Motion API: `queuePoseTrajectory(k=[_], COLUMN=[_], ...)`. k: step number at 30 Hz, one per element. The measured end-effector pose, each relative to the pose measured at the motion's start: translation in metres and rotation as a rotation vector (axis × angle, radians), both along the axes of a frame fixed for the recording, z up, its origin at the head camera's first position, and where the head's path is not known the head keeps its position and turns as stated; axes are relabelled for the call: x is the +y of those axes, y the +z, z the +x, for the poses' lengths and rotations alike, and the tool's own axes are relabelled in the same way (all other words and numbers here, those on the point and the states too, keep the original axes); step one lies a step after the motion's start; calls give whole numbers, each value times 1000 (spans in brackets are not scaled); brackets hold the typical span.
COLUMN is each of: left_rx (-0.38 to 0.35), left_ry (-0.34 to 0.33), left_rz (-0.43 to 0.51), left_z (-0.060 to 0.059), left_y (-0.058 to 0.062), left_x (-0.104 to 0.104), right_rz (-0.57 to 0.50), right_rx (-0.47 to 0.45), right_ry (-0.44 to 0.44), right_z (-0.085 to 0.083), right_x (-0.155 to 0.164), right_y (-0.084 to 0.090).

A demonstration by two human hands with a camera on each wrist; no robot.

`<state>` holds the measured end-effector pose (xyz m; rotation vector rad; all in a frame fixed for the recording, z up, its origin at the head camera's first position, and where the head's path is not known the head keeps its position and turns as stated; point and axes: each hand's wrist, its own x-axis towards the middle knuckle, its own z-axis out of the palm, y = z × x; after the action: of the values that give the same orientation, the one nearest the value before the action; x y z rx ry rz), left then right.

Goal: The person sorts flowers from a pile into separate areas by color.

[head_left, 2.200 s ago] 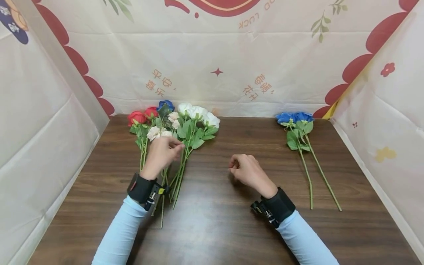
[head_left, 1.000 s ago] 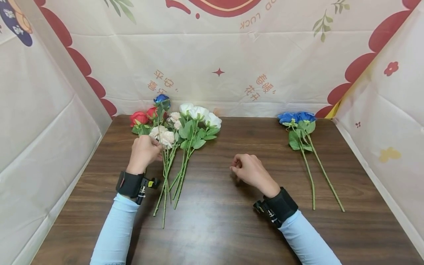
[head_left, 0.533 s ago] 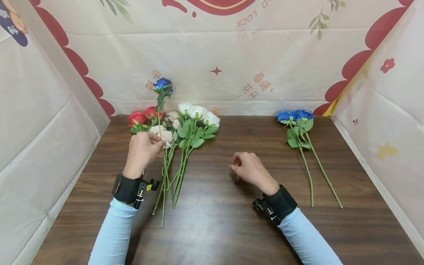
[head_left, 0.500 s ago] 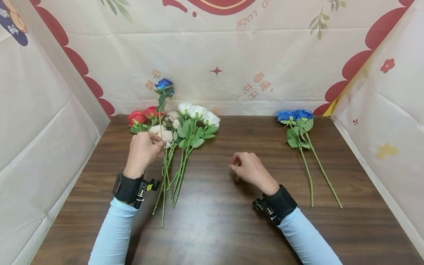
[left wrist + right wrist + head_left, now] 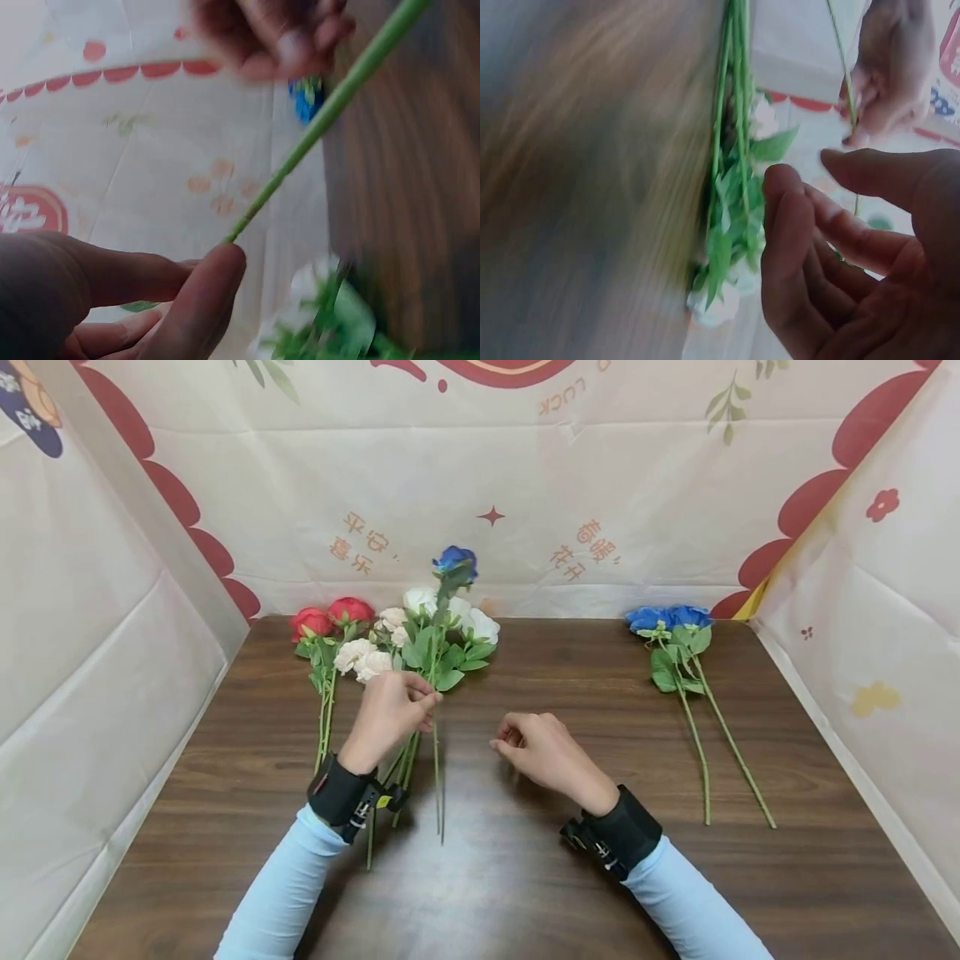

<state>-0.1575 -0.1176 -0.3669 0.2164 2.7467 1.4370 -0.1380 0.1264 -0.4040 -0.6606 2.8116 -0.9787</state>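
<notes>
My left hand [image 5: 392,712] pinches the stem of a blue rose [image 5: 454,562] between thumb and fingers. The rose stands upright in front of the white flowers [image 5: 480,625], its stem hanging below the hand. In the left wrist view the green stem [image 5: 324,118] runs out from the thumb and fingertip. My right hand [image 5: 551,753] is to the right of that stem, fingers loosely curled with nothing between them. In the right wrist view a gap shows between the thumb and the forefinger of the right hand [image 5: 840,247].
Two red roses [image 5: 330,614] and cream flowers [image 5: 365,658] lie at the table's back left beside the white ones. Two blue roses [image 5: 670,618] lie at the right, stems toward me. Printed cloth [image 5: 525,468] walls the wooden table [image 5: 510,893] at the back and sides.
My left hand has lifted the blue rose off the left group and carried it rightward, in front of the white flowers. My right hand has shifted slightly left.
</notes>
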Motion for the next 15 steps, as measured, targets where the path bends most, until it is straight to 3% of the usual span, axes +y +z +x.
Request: queuePoseTrajectory(k=[4,9,15], left_rx=[-11,37,89], left_ry=[-48,-64,-67], left_rz=[56,64,91], left_z=[4,12,16], left_y=[-7,-15,-16], left_x=[21,37,42], right_rz=[-59,-131,-254], right_rx=[15,-52,-181], right_ry=[80,168,145], right_z=[8,15,18], right_x=[-10,-20,-24], right_y=[3,-1,-3])
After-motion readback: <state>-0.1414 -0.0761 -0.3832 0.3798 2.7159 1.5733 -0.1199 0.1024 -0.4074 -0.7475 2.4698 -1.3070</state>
